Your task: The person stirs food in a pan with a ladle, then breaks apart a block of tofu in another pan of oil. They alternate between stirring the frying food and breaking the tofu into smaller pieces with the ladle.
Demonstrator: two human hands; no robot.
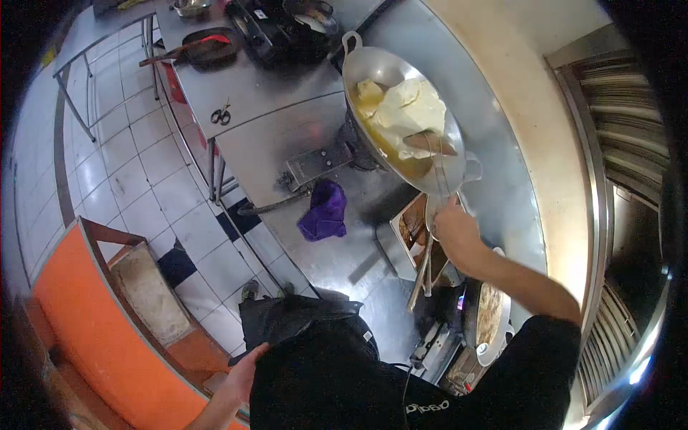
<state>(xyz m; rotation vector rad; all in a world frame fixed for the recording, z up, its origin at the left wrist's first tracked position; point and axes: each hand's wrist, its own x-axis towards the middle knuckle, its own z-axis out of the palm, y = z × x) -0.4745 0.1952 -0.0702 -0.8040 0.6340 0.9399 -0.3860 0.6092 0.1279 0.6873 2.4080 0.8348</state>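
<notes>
A wide metal wok [469, 125] with two loop handles holds a large pale-yellow block of what looks like butter or margarine [412, 107], with yellow liquid around it. My right hand [456, 226] is closed around the thin handle of a spatula at the wok's near side. Its brown, flat head [430, 142] rests against the pale block's near edge. My left hand [245, 376] hangs low beside my dark clothing, its fingers mostly hidden.
A purple cloth [325, 210] and black scissors [221, 115] lie on the steel counter. Beyond them are a dark square pan [210, 50] and a black portable stove [269, 36]. Near my right arm stand a tray of utensils [406, 247] and another filled pan [490, 315]. An orange stand [107, 322] is at left.
</notes>
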